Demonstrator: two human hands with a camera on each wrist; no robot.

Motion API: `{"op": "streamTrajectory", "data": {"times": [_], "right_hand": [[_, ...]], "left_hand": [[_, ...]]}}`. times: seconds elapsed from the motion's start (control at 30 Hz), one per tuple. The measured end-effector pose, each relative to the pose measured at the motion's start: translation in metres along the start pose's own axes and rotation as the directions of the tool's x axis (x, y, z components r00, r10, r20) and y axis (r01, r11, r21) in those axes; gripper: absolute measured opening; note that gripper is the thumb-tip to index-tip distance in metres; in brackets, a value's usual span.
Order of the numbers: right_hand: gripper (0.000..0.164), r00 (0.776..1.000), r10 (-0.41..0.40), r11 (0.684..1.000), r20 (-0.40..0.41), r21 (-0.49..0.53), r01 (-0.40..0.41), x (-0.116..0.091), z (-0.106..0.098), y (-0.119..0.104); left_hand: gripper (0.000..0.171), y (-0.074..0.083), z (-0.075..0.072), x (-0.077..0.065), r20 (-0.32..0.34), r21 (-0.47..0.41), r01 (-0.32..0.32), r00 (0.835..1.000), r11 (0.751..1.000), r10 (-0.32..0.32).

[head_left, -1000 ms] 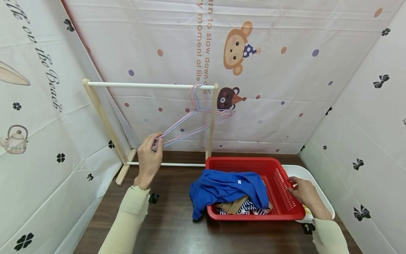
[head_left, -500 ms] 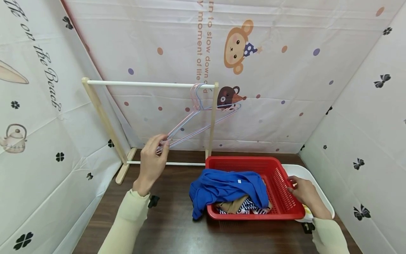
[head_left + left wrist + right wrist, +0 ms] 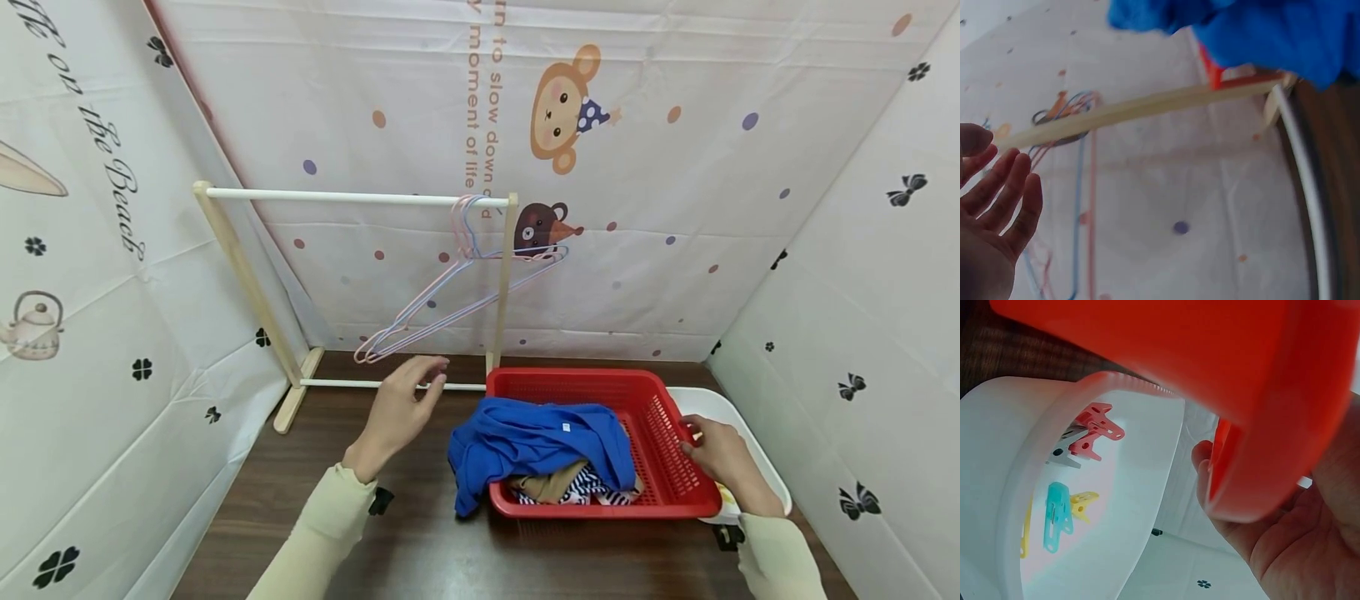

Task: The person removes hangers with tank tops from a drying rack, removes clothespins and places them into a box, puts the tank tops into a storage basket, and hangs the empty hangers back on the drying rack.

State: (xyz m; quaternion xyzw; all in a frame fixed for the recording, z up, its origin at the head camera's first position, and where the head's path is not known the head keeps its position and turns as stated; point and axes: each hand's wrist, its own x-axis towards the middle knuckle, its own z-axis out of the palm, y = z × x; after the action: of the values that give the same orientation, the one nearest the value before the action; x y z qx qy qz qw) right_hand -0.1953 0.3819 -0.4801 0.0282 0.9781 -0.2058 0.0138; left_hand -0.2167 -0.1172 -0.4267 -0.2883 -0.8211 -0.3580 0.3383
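Note:
My left hand (image 3: 401,408) is in the air below the hangers, fingers loosely bent with nothing between them. Pink and blue wire hangers (image 3: 427,300) hang by their hooks at the right end of the rack's white top rail (image 3: 330,197). My right hand (image 3: 723,458) grips the right rim of a red plastic basket (image 3: 577,512); in the right wrist view, the fingers (image 3: 1202,453) curl round that rim. A blue garment (image 3: 540,442) lies over the basket's left side and droops past its edge. Tan and striped cloth (image 3: 585,487) shows beneath it.
Partly behind the basket's right side stands a white tub (image 3: 757,450), which holds several coloured clothes pegs (image 3: 1094,428). The rack has wooden posts (image 3: 247,283) and a low white rail (image 3: 375,383). Printed white sheets (image 3: 675,167) enclose the back and sides.
My left hand has let go of the hangers' lower left corners and moved down and right. The hangers hang freely, their left ends spread slightly apart. My right hand stays on the basket.

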Motion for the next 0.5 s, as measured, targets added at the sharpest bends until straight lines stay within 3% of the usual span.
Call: {"op": "streamTrajectory", "data": {"times": [0.13,0.2,0.3,0.4,0.5], "right_hand": [[0.052,1.0,0.005,1.0,-0.002,0.013,-0.005,-0.001,0.0,0.0],[0.052,1.0,0.008,1.0,-0.005,0.017,-0.008,-0.002,0.0,0.0],[0.052,1.0,0.007,1.0,-0.01,0.015,-0.007,-0.002,0.0,-0.001],[0.052,1.0,0.004,1.0,-0.014,0.011,-0.004,-0.003,0.001,0.0],[0.052,1.0,0.005,1.0,-0.013,0.011,-0.005,-0.003,0.001,0.0]], "left_hand": [[0.026,0.0,0.017,-0.011,0.159,0.015,0.068,0.985,0.998,-0.07],[0.03,0.0,0.025,-0.017,0.256,0.034,0.101,0.961,0.994,-0.106],[0.036,-0.001,0.037,-0.024,0.381,0.047,0.149,0.912,0.988,-0.156],[0.035,-0.002,0.048,-0.028,0.444,0.037,0.168,0.881,0.985,-0.167],[0.027,-0.002,0.057,-0.029,0.456,0.016,0.163,0.877,0.986,-0.152]]}}
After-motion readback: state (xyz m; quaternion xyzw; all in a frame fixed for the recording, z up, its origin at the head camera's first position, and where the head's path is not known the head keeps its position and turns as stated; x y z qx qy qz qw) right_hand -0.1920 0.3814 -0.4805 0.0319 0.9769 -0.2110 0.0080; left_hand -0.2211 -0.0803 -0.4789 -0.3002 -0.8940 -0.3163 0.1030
